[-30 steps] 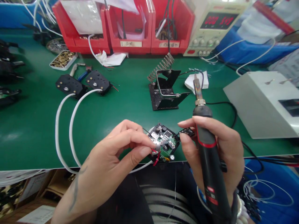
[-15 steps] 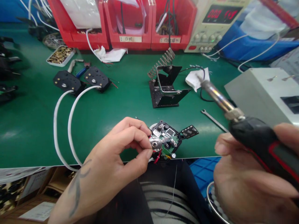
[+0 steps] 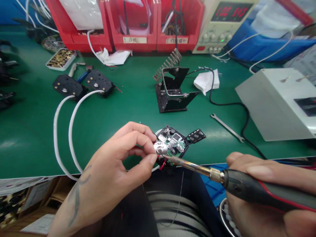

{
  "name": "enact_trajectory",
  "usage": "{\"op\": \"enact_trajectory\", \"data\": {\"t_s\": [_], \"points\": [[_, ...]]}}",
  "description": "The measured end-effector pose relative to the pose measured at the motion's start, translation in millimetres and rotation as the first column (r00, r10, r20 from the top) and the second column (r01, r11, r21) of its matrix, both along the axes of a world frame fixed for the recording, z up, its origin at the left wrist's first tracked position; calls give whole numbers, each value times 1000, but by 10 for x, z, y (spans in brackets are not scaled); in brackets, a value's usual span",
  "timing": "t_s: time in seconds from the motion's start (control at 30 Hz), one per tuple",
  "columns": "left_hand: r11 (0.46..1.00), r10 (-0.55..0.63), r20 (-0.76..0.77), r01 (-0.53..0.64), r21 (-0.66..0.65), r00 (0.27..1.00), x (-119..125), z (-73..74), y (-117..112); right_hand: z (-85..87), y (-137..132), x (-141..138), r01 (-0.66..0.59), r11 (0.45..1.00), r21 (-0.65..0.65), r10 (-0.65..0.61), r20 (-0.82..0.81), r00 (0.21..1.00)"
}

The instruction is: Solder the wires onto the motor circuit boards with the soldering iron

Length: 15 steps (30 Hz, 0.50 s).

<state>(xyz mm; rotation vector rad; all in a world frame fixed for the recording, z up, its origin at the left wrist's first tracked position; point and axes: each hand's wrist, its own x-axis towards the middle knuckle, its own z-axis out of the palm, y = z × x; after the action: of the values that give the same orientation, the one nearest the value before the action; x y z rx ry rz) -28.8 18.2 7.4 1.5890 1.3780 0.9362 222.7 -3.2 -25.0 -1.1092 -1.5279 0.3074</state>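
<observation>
My left hand (image 3: pixel 116 169) pinches a small round silver part (image 3: pixel 159 149) with red wires against a round black circuit board assembly (image 3: pixel 174 144) at the near edge of the green bench. My right hand (image 3: pixel 261 197) grips a black and red soldering iron (image 3: pixel 249 189). Its metal tip reaches left and touches the silver part between my fingers. A thin solder wire hangs below the board.
A black soldering iron stand (image 3: pixel 172 89) with a coil sits behind the board. A spanner (image 3: pixel 227 127) lies right of it, beside a grey box (image 3: pixel 278 102). Two black modules (image 3: pixel 81 85) with white cables are at left. Red bins (image 3: pixel 133 24) and a power supply (image 3: pixel 222 23) line the back.
My right hand swung the soldering iron from upright, past a raised slant, down to lie level with its tip on the silver part. The left hand kept its pinch.
</observation>
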Motion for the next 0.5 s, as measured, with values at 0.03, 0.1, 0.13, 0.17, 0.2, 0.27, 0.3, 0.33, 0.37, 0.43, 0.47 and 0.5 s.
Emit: {"op": "enact_trajectory", "data": {"t_s": [0.03,0.1,0.13,0.17,0.2,0.27,0.3,0.33,0.37,0.43,0.47,0.5], "points": [[1000,5,4,-5,-3,1000,-2,-1,-3,-4,-9,21,1,1000,4,-1,6,1000],[1000,3,11,-3,-9,1000,-9,-5,-14,7,-26,22,-1,1000,10,1,11,1000],[1000,-1,10,1,-10,1000,-14,-7,-19,21,-32,0,-1,1000,11,1,12,1000],[1000,-6,7,6,-12,1000,-18,-9,-25,40,-37,-33,1,1000,10,-1,14,1000],[1000,-9,6,9,-11,1000,-21,-11,-28,60,-38,-74,5,1000,5,-5,18,1000],[1000,-10,8,10,-10,1000,-24,-15,-30,94,-34,-160,24,999,-32,-23,23,999],[1000,-6,11,6,-9,1000,-23,-17,-28,104,-30,-196,41,997,-62,-39,21,999],[1000,-3,14,3,-8,1000,-21,-18,-25,108,-26,-224,54,994,-92,-53,18,998],[1000,-1,17,1,-10,1000,-18,-19,-22,107,-23,-241,67,991,-116,-66,13,998],[1000,1,18,0,-14,1000,-13,-23,-15,100,-25,-250,72,989,-129,-73,-5,997],[1000,1,16,-1,-18,1000,-10,-25,-11,100,-31,-247,65,990,-129,-66,-6,998],[1000,-2,15,2,-21,1000,-7,-27,-8,106,-39,-242,57,990,-130,-58,-3,998]]}}
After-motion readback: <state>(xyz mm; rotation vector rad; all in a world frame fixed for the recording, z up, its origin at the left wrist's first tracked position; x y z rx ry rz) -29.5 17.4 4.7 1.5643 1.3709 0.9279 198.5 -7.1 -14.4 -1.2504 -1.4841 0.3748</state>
